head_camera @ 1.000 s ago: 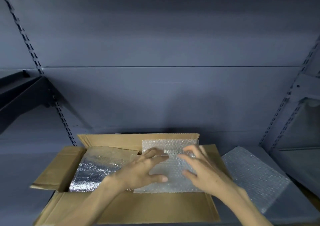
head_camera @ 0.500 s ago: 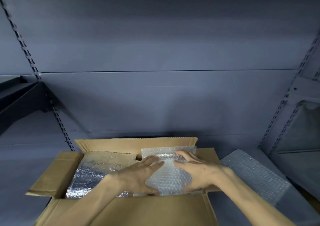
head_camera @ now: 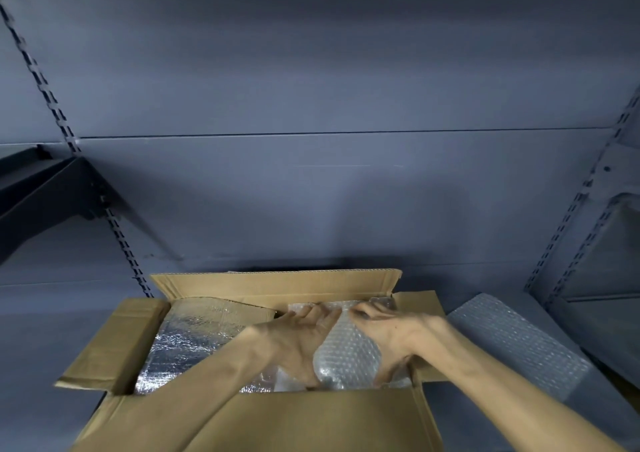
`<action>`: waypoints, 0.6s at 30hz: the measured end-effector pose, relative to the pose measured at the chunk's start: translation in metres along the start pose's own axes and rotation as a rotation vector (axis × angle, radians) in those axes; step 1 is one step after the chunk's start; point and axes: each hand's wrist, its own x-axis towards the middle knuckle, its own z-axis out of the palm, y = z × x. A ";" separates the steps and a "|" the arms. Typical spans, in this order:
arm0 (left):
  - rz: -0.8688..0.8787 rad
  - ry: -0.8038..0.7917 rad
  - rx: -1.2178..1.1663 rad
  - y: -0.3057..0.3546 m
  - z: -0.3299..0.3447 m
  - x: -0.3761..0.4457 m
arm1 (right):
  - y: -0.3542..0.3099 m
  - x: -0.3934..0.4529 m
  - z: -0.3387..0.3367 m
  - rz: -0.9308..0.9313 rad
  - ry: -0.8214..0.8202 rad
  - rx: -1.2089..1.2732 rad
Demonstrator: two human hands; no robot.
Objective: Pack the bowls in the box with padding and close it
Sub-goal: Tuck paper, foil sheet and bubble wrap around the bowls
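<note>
Cardboard box (head_camera: 311, 417), brown, all 4 flaps open; near flap under both forearms. Bubble-wrap bundle (head_camera: 346, 351) in box's right part, clear, bulging, between left hand (head_camera: 298, 340) and right hand (head_camera: 398, 337), both pressing its sides. Silver foil padding (head_camera: 187, 340) left of left hand, lining box. Spare bubble-wrap sheet (head_camera: 516, 340) flat outside box, right of right hand. Bowls not visible.

We are seeing a dark shelf bracket (head_camera: 52, 191) at nine o'clock and slotted uprights (head_camera: 571, 216) at three o'clock.

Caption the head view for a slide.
Both hands, left hand and right hand, press bubble wrap into the open cardboard box.
</note>
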 end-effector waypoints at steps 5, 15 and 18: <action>-0.009 0.034 0.053 0.004 0.008 0.007 | -0.002 0.007 0.004 -0.008 0.003 -0.025; 0.094 0.009 -0.236 -0.038 0.015 -0.002 | 0.007 -0.005 -0.026 0.005 -0.208 0.018; 0.028 -0.078 -0.174 -0.043 0.015 -0.002 | 0.005 -0.008 -0.033 0.005 -0.248 0.017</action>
